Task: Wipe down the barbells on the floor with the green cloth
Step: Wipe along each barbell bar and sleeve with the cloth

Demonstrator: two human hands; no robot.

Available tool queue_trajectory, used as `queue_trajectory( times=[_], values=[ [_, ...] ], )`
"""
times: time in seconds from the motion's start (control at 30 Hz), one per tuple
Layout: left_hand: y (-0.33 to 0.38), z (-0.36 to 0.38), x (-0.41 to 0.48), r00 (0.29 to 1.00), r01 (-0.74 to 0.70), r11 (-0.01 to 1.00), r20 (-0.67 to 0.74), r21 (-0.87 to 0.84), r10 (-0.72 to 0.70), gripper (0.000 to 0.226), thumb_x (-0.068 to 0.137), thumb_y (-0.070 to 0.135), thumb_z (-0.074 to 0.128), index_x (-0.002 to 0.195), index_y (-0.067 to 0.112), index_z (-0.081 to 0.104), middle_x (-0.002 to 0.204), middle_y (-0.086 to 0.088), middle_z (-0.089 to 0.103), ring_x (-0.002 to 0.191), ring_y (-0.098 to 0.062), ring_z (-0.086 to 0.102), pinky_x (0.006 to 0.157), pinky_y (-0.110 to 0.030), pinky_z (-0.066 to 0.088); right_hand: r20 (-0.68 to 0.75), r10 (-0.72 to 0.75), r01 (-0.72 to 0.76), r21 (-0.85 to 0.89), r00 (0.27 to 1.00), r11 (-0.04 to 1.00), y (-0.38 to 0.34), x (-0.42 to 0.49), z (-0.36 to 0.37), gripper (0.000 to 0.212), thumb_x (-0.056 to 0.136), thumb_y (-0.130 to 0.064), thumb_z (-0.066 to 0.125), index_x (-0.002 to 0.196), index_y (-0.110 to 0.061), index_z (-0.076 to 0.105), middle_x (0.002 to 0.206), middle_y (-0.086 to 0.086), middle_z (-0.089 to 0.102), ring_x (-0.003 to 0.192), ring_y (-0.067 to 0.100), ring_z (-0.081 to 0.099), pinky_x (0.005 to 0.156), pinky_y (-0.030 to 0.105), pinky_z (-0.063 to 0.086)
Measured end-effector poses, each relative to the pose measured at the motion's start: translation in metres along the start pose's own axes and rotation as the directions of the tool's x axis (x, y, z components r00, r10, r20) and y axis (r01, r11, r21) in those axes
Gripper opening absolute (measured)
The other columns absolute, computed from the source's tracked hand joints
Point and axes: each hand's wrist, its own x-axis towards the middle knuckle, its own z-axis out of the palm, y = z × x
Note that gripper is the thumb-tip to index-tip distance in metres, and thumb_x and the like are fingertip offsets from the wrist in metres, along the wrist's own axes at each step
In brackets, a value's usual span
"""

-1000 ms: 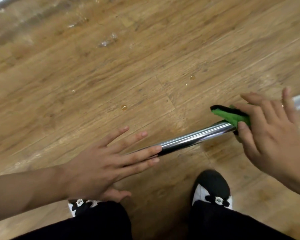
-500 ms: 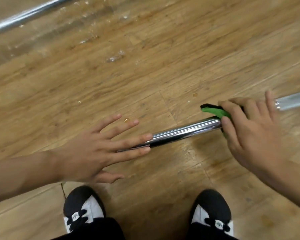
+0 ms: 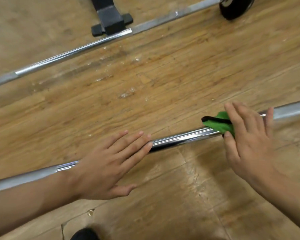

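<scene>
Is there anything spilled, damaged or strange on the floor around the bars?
Yes. Shiny wet-looking splashes lie on the brown wooden floor between the near chrome barbell and the far chrome barbell, like dripped liquid. A small chip marks a plank seam nearer the person.

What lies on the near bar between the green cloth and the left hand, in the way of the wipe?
Nothing visible lies on the shiny stretch of the bar between the cloth and the left hand. That hand rests flat on the bar and covers the part under it.
</scene>
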Motion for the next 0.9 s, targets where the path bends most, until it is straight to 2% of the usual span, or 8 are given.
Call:
queue_trajectory(
  times=[0.07,0.27,0.43,0.53,0.63,0.7,0.77,0.9],
  values=[
    [0.0,0.006,0.007,0.996,0.085,0.996,-0.009,0.029,-0.085,0.101,0.093,0.068,0.052,0.164,0.003,0.023,0.17,-0.018,0.026,0.157,-0.04,0.025,0.122,-0.063,0.025,-0.038,0.014,-0.013,0.02,0.999,1.0,-0.029,0.008,0.014,0.06,0.099,-0.032,0.045,0.157,-0.021,0.04,0.151,0.019,0.05,0.143,0.044,0.041,0.125,0.063,0.013],
    [-0.027,0.013,0.022,0.992,0.125,0.991,-0.04,0.043,-0.123,0.102,0.094,0.075,0.042,0.164,0.003,0.021,0.168,-0.018,0.03,0.156,-0.042,0.026,0.124,-0.06,0.024,-0.031,-0.333,0.332,-0.022,0.943,0.943,-0.067,0.03,0.052,0.046,0.107,-0.035,0.045,0.153,-0.03,0.045,0.155,0.016,0.049,0.149,0.033,0.04,0.126,0.056,0.012],
    [-0.048,0.014,0.034,0.982,0.178,0.984,-0.058,0.017,-0.177,0.101,0.097,0.075,0.034,0.161,-0.003,0.026,0.158,-0.024,0.045,0.151,-0.039,0.037,0.125,-0.052,0.023,-0.192,0.072,-0.077,-0.019,0.979,0.997,0.011,0.054,0.047,0.047,0.112,-0.033,0.032,0.154,-0.02,0.046,0.164,0.017,0.034,0.156,0.035,0.025,0.125,0.062,0.01],
    [-0.054,0.015,0.043,0.968,0.247,0.969,-0.06,0.016,-0.245,0.108,0.094,0.08,0.032,0.159,-0.006,0.029,0.155,-0.026,0.048,0.151,-0.04,0.037,0.125,-0.053,0.024,-0.214,0.144,-0.132,0.067,0.966,0.989,-0.024,0.069,0.059,0.051,0.109,-0.026,0.035,0.159,-0.017,0.038,0.167,0.017,0.029,0.158,0.039,0.016,0.127,0.059,0.009],
    [-0.065,0.016,0.049,0.967,0.253,0.967,-0.042,0.019,-0.252,0.112,0.092,0.083,0.029,0.159,-0.007,0.028,0.156,-0.027,0.046,0.151,-0.04,0.039,0.125,-0.051,0.024,-0.115,-0.202,0.209,0.053,0.973,0.976,-0.088,0.063,0.084,0.057,0.103,-0.021,0.05,0.159,-0.024,0.039,0.167,0.015,0.029,0.157,0.039,0.016,0.128,0.054,0.009],
    [-0.075,0.016,0.051,0.971,0.239,0.971,-0.037,0.017,-0.238,0.113,0.093,0.085,0.026,0.159,-0.007,0.028,0.156,-0.027,0.046,0.149,-0.039,0.041,0.124,-0.049,0.025,-0.062,-0.451,0.449,-0.039,0.891,0.893,-0.096,0.069,0.091,0.061,0.102,-0.019,0.054,0.159,-0.031,0.036,0.167,0.012,0.029,0.157,0.034,0.019,0.127,0.053,0.014],
    [-0.084,0.015,0.055,0.971,0.237,0.971,-0.044,-0.001,-0.237,0.114,0.093,0.086,0.023,0.159,-0.006,0.029,0.152,-0.027,0.05,0.146,-0.038,0.047,0.122,-0.047,0.027,-0.082,-0.517,0.507,-0.113,0.852,0.854,-0.07,0.086,0.091,0.053,0.108,-0.024,0.048,0.158,-0.033,0.037,0.165,0.011,0.035,0.156,0.03,0.027,0.126,0.051,0.018],
    [-0.098,0.018,0.06,0.963,0.259,0.965,-0.065,-0.045,-0.262,0.114,0.092,0.089,0.019,0.16,-0.001,0.031,0.149,-0.023,0.056,0.141,-0.034,0.053,0.123,-0.039,0.025,-0.157,-0.117,0.105,-0.081,0.981,0.991,0.004,0.105,0.078,0.049,0.106,-0.027,0.043,0.155,-0.023,0.044,0.162,0.016,0.038,0.155,0.036,0.026,0.125,0.058,0.017]
  ],
)
